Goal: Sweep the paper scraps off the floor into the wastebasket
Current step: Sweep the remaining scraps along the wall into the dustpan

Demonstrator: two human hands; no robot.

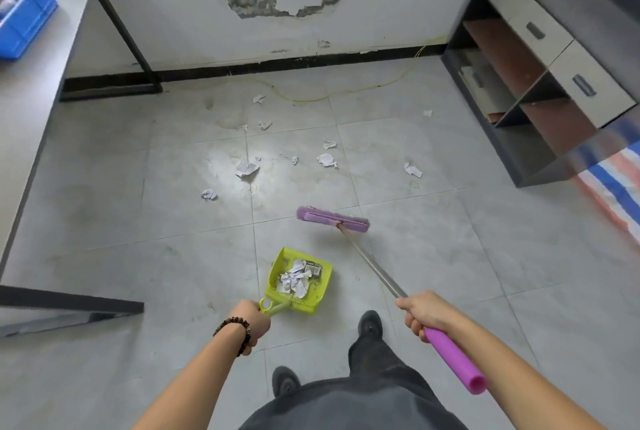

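Observation:
My left hand (250,322) grips the handle of a lime-green dustpan (313,294), which sits low near my feet and holds several crumpled paper scraps (295,280). My right hand (424,313) is closed around the metal shaft of a broom, just above its purple grip (452,358). The purple broom head (332,219) lies ahead of the dustpan on the tiles. Beyond it, loose white paper scraps are scattered on the floor, among them one in the middle (246,169), one at the left (209,194) and one at the right (412,170). No wastebasket is in view.
A grey table (38,90) with dark legs runs along the left, with a blue bin (26,19) on top. A dark shelf unit with drawers (540,59) stands at the right. A yellow cable (311,98) lies by the peeling wall. My shoes (370,324) are below.

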